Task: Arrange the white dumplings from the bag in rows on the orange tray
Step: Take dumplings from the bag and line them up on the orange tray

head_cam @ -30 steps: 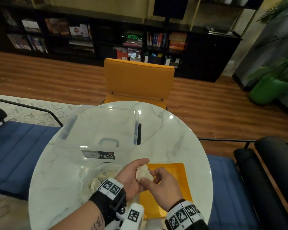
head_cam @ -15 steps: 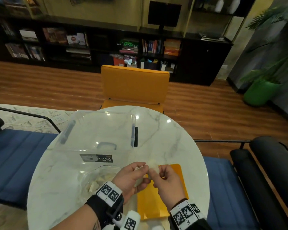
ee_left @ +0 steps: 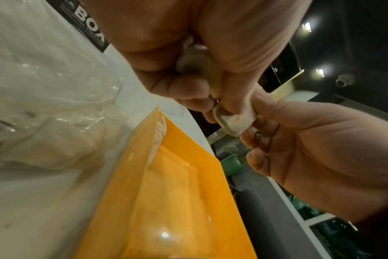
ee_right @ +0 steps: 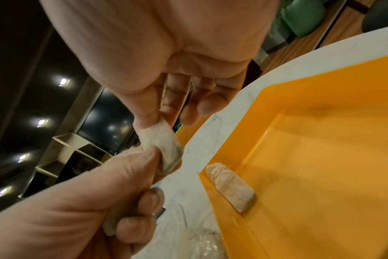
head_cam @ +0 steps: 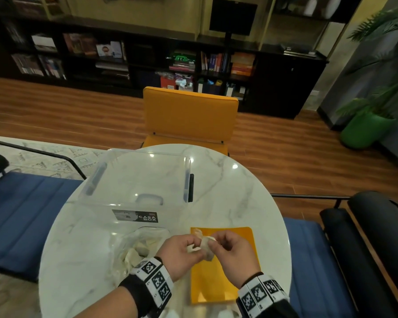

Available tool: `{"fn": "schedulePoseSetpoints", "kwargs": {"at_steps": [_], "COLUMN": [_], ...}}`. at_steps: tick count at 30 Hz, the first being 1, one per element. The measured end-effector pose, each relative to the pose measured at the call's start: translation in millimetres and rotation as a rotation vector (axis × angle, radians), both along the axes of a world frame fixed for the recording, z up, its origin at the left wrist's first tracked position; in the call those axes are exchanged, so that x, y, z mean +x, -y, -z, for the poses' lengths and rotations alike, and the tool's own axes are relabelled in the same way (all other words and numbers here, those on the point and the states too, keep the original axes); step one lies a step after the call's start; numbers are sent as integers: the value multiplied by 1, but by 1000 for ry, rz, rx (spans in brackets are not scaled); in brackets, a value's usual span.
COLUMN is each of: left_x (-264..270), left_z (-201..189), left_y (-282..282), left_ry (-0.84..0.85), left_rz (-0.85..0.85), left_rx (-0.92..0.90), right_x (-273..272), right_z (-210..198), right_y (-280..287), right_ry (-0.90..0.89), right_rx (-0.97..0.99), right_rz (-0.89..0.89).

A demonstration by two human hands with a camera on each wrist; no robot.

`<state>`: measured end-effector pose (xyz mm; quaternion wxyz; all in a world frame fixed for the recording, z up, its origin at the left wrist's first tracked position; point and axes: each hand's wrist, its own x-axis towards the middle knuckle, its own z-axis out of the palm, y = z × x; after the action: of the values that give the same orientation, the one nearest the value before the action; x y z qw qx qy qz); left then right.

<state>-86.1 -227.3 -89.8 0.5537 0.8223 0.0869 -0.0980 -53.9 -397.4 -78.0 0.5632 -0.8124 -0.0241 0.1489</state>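
Note:
Both hands meet over the near-left part of the orange tray (head_cam: pixel 218 285). My left hand (head_cam: pixel 193 247) and right hand (head_cam: pixel 214 243) both pinch one white dumpling (head_cam: pixel 205 245) between them. In the right wrist view my right thumb and finger hold its top (ee_right: pixel 164 149), and the left thumb (ee_right: pixel 144 161) presses its lower side. The left hand also grips a second dumpling (ee_left: pixel 193 59) in its curled fingers. A single dumpling (ee_right: pixel 230 185) lies in the tray's far-left corner (head_cam: pixel 197 231). The clear bag (head_cam: pixel 136 249) of dumplings sits just left of the tray.
A clear plastic storage box (head_cam: pixel 138 180) with a label stands behind the bag on the round marble table (head_cam: pixel 239 198). An orange chair (head_cam: pixel 189 113) is across the table, with blue seats to both sides. The tray lies near the table's right edge.
The dumpling that lay in my left palm under the right fingers is now pinched between both hands' fingertips. The hands have stayed over the tray's left side.

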Motion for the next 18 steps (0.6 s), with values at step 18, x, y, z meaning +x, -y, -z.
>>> {"fn": "schedulePoseSetpoints", "kwargs": {"at_steps": [18], "left_x": [-2], "left_z": [46], "left_y": [-12], "left_ry": [-222], "left_rz": [-85], "left_rx": [423], "right_x": [37], "right_z": [57], "right_y": [-10], "right_ry": [-145], "right_rx": [-706], "right_rz": [-517]}}
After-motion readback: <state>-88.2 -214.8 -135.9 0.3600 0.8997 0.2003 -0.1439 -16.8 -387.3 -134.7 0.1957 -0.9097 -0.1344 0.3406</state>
